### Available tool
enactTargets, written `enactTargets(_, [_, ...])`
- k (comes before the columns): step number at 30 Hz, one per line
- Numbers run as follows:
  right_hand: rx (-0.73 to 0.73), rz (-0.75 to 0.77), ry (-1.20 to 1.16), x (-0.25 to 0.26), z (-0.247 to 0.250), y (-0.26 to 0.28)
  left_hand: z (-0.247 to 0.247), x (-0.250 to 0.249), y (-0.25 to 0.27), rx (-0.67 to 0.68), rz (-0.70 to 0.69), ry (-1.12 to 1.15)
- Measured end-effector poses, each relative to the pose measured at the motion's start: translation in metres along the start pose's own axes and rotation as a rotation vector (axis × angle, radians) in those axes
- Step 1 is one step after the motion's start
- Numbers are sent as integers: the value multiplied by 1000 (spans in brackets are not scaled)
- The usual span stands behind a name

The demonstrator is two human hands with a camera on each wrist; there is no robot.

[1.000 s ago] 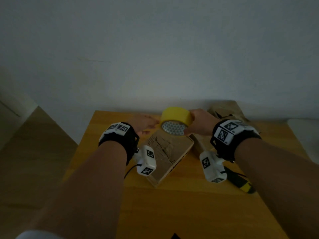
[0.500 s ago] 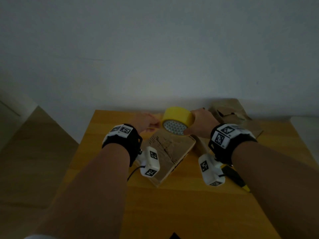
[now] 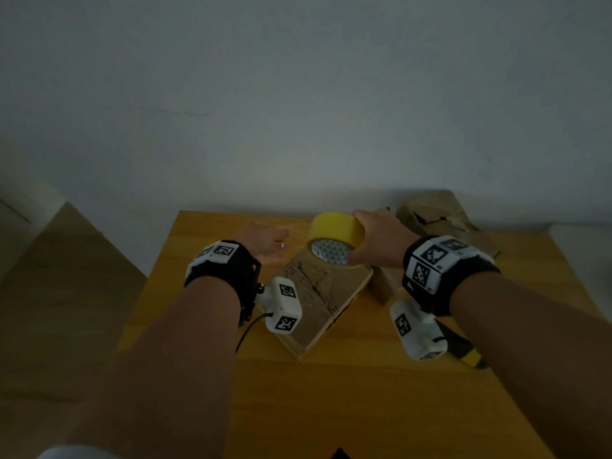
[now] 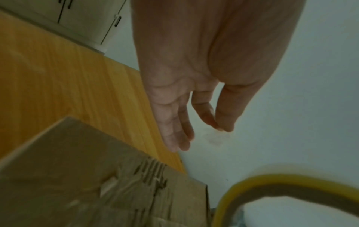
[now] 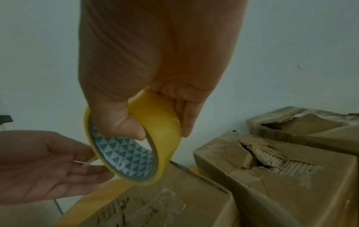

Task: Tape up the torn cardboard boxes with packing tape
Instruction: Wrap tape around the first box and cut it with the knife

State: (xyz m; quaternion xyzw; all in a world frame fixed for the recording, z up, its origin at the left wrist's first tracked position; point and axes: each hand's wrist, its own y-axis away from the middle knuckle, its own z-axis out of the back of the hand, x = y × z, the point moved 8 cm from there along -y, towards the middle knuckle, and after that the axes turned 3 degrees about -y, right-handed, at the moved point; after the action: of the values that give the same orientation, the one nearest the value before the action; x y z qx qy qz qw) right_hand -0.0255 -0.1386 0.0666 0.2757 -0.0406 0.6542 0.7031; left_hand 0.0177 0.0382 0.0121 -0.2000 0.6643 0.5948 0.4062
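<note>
**Tape end drawn clear of the roll**

Nearest to us, a yellow-and-black utility knife lies on the wooden table, to the near right of the torn box. We take that box as our landmark. It sits cornerwise in front of us, its ripped top face up with no tape across the tear yet.

Over the box's far corner, our right hand grips the yellow tape roll, thumb hooked inside the core and fingers wrapped over the outer band. The roll stands on edge, hovering just above the cardboard.

The change is on the other side. A second ago our left hand was right at the roll; now it has pulled away to the far left of the box, leaving a clear gap. From the right wrist view, its thumb and forefinger seem to pinch a thin strip, most likely the free end of the tape. The other fingers are loose and nearly straight. The strip is faint, so we cannot see how much has come off.

We judge that the end has been found and peeled, so the next step is to lay it down over the tear.

Beyond the box to the far right, a second torn box and a third box wait by the wall.
</note>
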Motion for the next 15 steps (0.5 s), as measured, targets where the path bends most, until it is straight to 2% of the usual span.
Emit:
enactTargets(2, [-15,26,-51,5,1,5,1,3,-2,-23,-8,59])
enactTargets(10, [-146,147,-88,25,6,17,16,8,-15,-90,-28,-92])
enactTargets(15, [-152,172,-41,34,7,20,12,12,-23,-84,-25,-137])
